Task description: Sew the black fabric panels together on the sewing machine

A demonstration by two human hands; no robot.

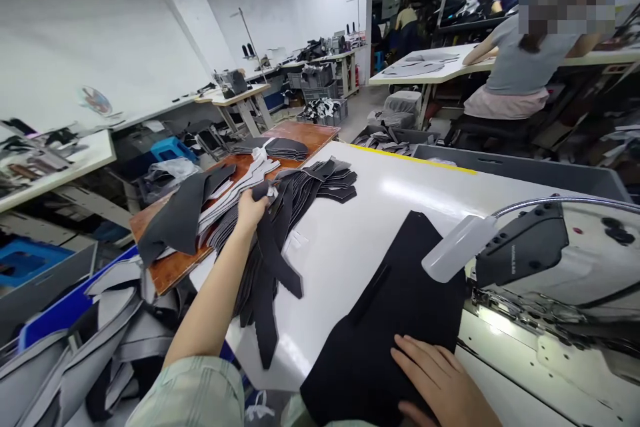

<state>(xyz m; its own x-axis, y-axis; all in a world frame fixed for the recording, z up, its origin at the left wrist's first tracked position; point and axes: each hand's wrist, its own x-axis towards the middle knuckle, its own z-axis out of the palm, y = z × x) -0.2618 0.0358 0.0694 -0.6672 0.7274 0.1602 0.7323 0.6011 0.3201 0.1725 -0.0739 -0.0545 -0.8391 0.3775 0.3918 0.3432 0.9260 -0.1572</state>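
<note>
My left hand [251, 210] reaches out to a pile of curved dark grey fabric pieces [305, 190] on the left of the white table. Its fingers are closed on a dark fabric strip [275, 257], which hangs down over the pile. Close to my body lies a large black fabric panel [395, 300], with a narrow slit-like line near its left edge. Flat on the lower part of this panel rests my right hand [433, 373], fingers stretched out and holding nothing.
A sewing machine [545, 267] with a white lamp [457, 250] stands at the right. Past the white table [415, 180], fabric stacks lie on a brown board [287, 130]. Grey cut pieces [110, 333] fill a bin at lower left. A person [520, 60] sits at another table.
</note>
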